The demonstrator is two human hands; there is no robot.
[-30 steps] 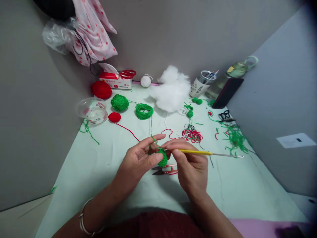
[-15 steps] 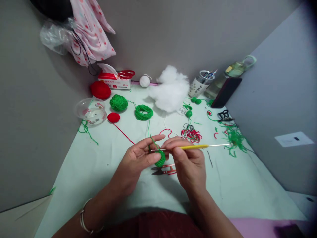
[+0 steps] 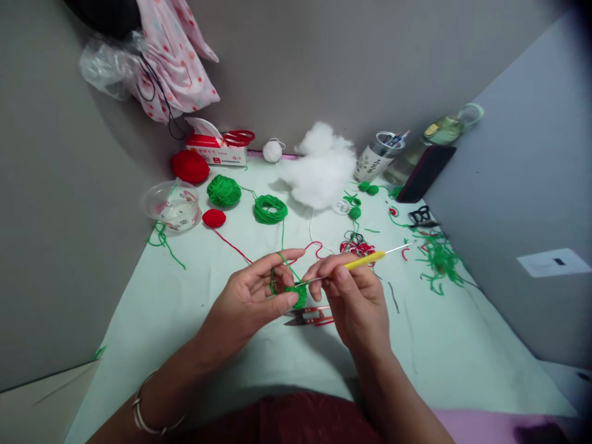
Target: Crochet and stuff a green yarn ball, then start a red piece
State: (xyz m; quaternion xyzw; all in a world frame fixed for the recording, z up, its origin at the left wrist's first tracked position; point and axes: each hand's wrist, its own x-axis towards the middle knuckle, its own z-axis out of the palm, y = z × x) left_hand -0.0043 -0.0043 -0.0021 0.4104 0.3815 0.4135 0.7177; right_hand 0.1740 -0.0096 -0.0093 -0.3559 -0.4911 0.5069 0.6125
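My left hand (image 3: 259,293) pinches a small green crochet piece (image 3: 300,297) between thumb and fingers, with green yarn running over its raised index finger. In my right hand (image 3: 358,290) is a crochet hook (image 3: 367,260) with a yellow grip, held like a pencil. The hook's thin metal tip meets the top of the green piece. Thread snips (image 3: 309,317) with orange handles lie on the table just below the piece, partly covered by my right hand. A loose coil of green yarn (image 3: 271,209) lies beyond my left hand, its strand leading down toward it.
Further back are a green yarn ball (image 3: 224,190), red yarn balls (image 3: 190,166), a clear plastic bowl (image 3: 176,209) and white stuffing (image 3: 319,169). To the right stand a pen cup (image 3: 377,157) and a phone (image 3: 426,174), near green yarn scraps (image 3: 437,259).
The hook has tilted, its rear end rising and its tip drawing back right to the piece's top edge. My left fingers have shifted slightly around the green piece.
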